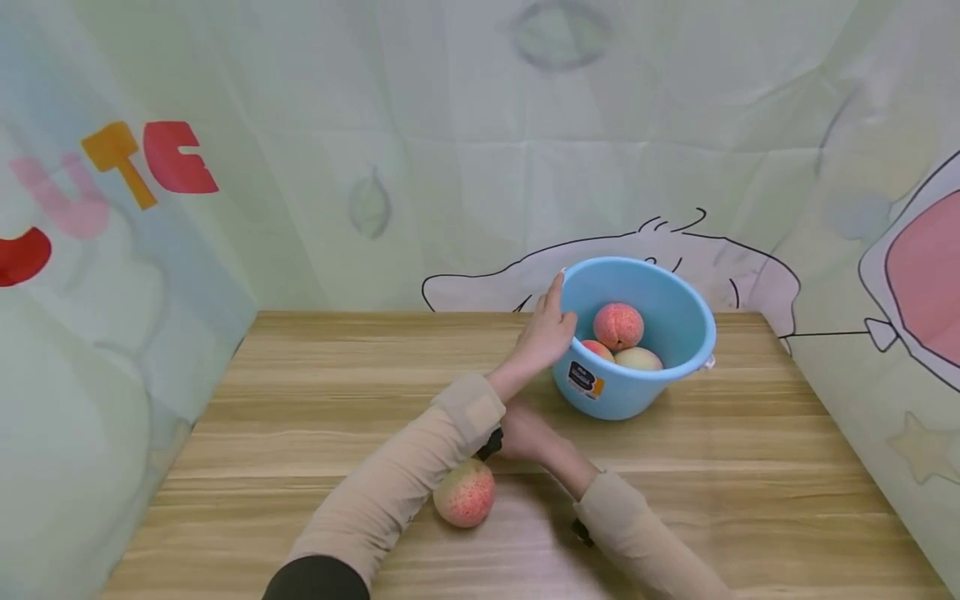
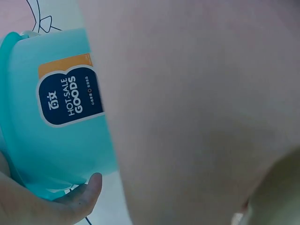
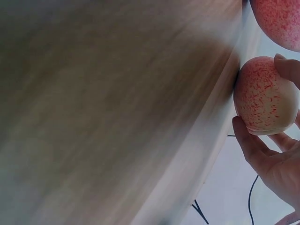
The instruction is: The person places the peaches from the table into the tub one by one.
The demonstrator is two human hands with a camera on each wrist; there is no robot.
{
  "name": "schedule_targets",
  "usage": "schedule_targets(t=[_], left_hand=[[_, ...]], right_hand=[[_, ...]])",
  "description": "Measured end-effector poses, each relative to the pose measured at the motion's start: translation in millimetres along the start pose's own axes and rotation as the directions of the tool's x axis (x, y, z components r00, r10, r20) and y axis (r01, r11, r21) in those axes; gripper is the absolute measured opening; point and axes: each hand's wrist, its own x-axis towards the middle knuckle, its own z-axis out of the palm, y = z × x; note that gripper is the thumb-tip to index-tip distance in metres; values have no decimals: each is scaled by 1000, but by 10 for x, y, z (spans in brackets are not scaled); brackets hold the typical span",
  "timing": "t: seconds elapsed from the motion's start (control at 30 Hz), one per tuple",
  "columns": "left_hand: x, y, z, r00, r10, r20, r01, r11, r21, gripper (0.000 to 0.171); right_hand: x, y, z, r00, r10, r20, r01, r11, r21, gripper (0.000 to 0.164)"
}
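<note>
Head view, left to right: the printed backdrop (image 1: 450, 167) is showing coloured letters (image 1: 180, 158) at far left. Your left sleeve (image 1: 390, 467) is reaching across the wooden table (image 1: 300, 417), crossing above your right hand. One loose peach (image 1: 465, 496) is resting on the wood just beside that sleeve. Your right hand (image 1: 522, 429) is lying partly hidden under the left forearm; the right wrist view is showing it gripping a second peach (image 3: 258, 101), fingers and thumb curving round the fruit. Your left hand (image 1: 543, 333) is holding the blue bucket (image 1: 630, 396) by its near-left rim, digits straddling the edge. Inside the bucket, three peaches are sitting together: a red-flecked one (image 1: 618, 325) on top, one partly hidden by the rim (image 1: 598, 349), and a pale one (image 1: 639, 358). The left wrist view is showing the bucket's dark label (image 2: 70, 96), reading "HOT-SALE GOODS". At far right, a printed pink balloon (image 1: 930, 275) is decorating the backdrop.
</note>
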Motion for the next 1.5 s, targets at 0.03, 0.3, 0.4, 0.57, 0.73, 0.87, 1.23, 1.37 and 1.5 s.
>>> schedule_targets(t=[0.03, 0.3, 0.4, 0.57, 0.73, 0.87, 1.23, 1.37, 1.5], left_hand=[[2, -1, 1, 1000, -3, 1, 3, 1000, 2, 65], [3, 1, -9, 1000, -6, 0, 6, 1000, -3, 65], [2, 2, -8, 1000, -8, 2, 8, 1000, -3, 65], [1, 3, -6, 1000, 2, 0, -2, 1000, 13, 64], [-12, 13, -20, 1000, 21, -10, -21, 999, 38, 64], [-12, 7, -23, 1000, 19, -6, -19, 999, 33, 64], [6, -9, -10, 1000, 13, -8, -13, 999, 30, 64], [7, -10, -8, 1000, 8, -4, -8, 1000, 28, 64], [4, -11, -8, 1000, 13, -4, -13, 1000, 27, 64]], right_hand=[[-3, 6, 2, 1000, -5, -11, 5, 1000, -1, 46], [-47, 14, -16, 996, -42, -80, 43, 999, 5, 44], [-82, 12, -30, 993, -65, -97, 65, 998, -4, 51], [-170, 7, -75, 995, -49, -91, 44, 997, -62, 70], [-264, 15, -123, 995, -34, -93, 25, 995, -98, 72], [-339, 29, -153, 996, -12, -86, 4, 995, -100, 75], [-534, 37, -229, 993, 26, -117, -38, 994, -99, 68], [-595, 32, -270, 991, 21, -129, -35, 994, -108, 67], [-660, 23, -320, 989, 1, -146, -18, 994, -111, 69]])
